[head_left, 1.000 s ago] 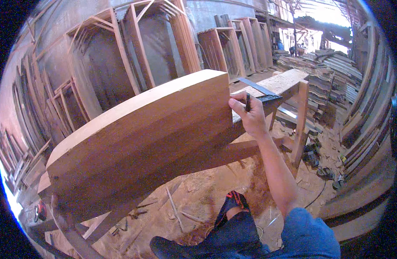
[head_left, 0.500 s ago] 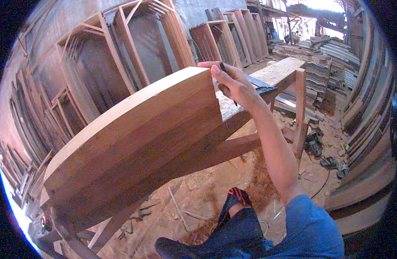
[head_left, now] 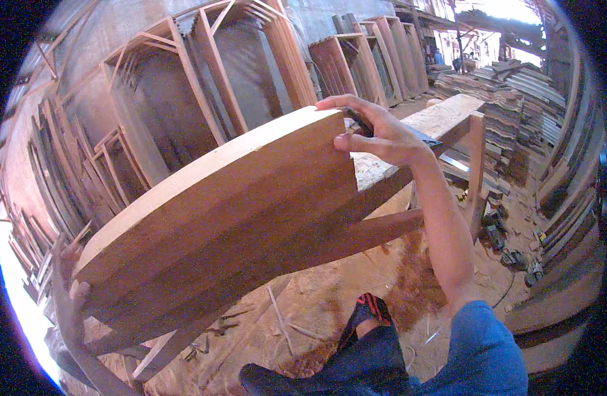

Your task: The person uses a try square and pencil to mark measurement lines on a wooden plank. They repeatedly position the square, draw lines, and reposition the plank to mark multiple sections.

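A thick wooden panel (head_left: pixel 217 211) with a curved, pale top edge stands on its long side across a wooden bench (head_left: pixel 442 119). At its right end my right hand (head_left: pixel 386 135) grips the corner, fingers over the top and thumb against the front face. A dark, slim thing, partly hidden, shows within that hand's palm. At the far left, my left hand (head_left: pixel 75 280) holds the panel's other end, thumb on the front face; its fingers are dim and partly hidden. Just behind my right wrist lies a dark-edged, flat blue tool (head_left: pixel 423 135) on the bench.
Wooden door frames (head_left: pixel 217 72) lean against the back wall. Stacked boards (head_left: pixel 508 119) lie beyond the bench, and long timbers line the right. A dark power tool (head_left: pixel 495 231) with a cord rests on the floor, among sawdust and offcut strips (head_left: pixel 280 320) near my feet.
My right hand has opened from a pinch at the corner into a wide grip over the panel's end. My left hand has risen along the left end. The view has shifted slightly.
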A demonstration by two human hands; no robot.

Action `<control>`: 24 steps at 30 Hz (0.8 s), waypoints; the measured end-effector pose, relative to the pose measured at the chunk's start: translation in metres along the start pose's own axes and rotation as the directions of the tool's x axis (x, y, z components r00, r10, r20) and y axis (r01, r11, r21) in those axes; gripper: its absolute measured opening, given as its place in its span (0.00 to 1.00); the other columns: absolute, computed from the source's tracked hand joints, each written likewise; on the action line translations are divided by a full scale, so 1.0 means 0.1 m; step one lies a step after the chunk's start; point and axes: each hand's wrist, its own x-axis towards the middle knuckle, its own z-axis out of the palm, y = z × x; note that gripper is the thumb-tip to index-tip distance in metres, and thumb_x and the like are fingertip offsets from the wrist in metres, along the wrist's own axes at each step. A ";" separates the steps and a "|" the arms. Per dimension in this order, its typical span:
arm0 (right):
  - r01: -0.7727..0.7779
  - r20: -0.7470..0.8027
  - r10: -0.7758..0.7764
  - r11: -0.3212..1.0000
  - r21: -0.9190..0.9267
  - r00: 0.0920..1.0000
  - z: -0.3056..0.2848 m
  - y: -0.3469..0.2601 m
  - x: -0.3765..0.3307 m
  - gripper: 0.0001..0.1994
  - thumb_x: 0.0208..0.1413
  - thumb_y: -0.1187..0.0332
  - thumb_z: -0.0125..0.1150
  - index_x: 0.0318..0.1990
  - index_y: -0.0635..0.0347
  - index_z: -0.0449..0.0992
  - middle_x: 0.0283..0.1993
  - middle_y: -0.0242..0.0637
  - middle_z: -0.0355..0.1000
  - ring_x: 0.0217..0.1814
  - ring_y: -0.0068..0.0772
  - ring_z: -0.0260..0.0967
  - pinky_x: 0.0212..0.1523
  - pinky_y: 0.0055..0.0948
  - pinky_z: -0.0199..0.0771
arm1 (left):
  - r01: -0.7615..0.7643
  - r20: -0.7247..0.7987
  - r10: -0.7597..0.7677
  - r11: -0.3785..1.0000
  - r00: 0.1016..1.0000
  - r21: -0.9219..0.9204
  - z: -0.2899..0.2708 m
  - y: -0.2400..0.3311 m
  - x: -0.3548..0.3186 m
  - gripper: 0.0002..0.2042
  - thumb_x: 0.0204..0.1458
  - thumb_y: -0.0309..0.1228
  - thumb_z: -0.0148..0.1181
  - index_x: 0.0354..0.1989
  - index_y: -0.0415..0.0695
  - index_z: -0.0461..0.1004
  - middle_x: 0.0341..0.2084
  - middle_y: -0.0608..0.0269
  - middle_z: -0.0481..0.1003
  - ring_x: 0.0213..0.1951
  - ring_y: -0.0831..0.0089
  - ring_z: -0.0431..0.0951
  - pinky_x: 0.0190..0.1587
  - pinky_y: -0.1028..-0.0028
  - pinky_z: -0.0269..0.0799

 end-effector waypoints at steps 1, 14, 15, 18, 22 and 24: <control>0.019 0.012 -0.019 0.999 0.034 1.000 -0.01 0.02 0.02 0.31 0.57 0.55 0.71 0.65 0.53 0.68 0.63 0.37 0.69 0.69 0.33 0.61 0.70 0.35 0.58 | 0.116 0.104 -0.115 0.993 0.988 -0.002 -0.01 0.12 0.02 0.57 0.35 0.59 0.77 0.71 0.38 0.59 0.63 0.53 0.68 0.66 0.55 0.66 0.70 0.60 0.58; -0.069 0.055 0.057 0.967 0.244 0.997 -0.02 0.16 0.11 0.36 0.49 0.51 0.78 0.63 0.50 0.67 0.51 0.27 0.70 0.52 0.22 0.66 0.56 0.27 0.67 | 0.163 0.339 -0.165 0.986 0.926 0.033 -0.06 0.15 0.23 0.58 0.27 0.57 0.81 0.68 0.37 0.63 0.60 0.54 0.71 0.65 0.61 0.69 0.69 0.62 0.60; -0.066 0.045 0.057 0.966 0.252 0.997 -0.01 0.16 0.11 0.36 0.48 0.52 0.79 0.63 0.50 0.67 0.51 0.27 0.71 0.52 0.21 0.66 0.55 0.26 0.67 | 0.169 0.338 -0.169 0.985 0.926 0.028 -0.06 0.14 0.23 0.58 0.26 0.57 0.81 0.68 0.37 0.64 0.60 0.54 0.71 0.64 0.61 0.69 0.69 0.63 0.60; -0.076 0.031 0.070 0.958 0.275 0.997 0.00 0.16 0.10 0.37 0.48 0.52 0.79 0.63 0.51 0.68 0.51 0.26 0.71 0.51 0.21 0.66 0.55 0.26 0.67 | 0.170 0.326 -0.165 0.985 0.931 0.014 -0.05 0.14 0.23 0.57 0.25 0.55 0.81 0.66 0.37 0.64 0.59 0.55 0.72 0.64 0.61 0.70 0.68 0.63 0.60; -0.065 0.025 0.060 0.937 0.343 0.998 0.03 0.17 0.08 0.36 0.48 0.53 0.79 0.62 0.51 0.68 0.51 0.27 0.71 0.52 0.21 0.66 0.56 0.26 0.66 | 0.190 0.331 -0.168 0.981 0.929 -0.035 -0.03 0.16 0.23 0.57 0.24 0.54 0.82 0.65 0.36 0.65 0.59 0.54 0.71 0.63 0.61 0.70 0.68 0.64 0.60; -0.011 0.017 0.006 0.949 0.316 1.000 0.03 0.19 0.09 0.32 0.52 0.58 0.77 0.62 0.51 0.69 0.52 0.30 0.72 0.55 0.25 0.68 0.58 0.29 0.68 | 0.217 0.357 -0.178 0.974 0.917 -0.070 -0.04 0.18 0.24 0.57 0.25 0.54 0.82 0.65 0.36 0.65 0.58 0.54 0.72 0.63 0.61 0.70 0.68 0.64 0.60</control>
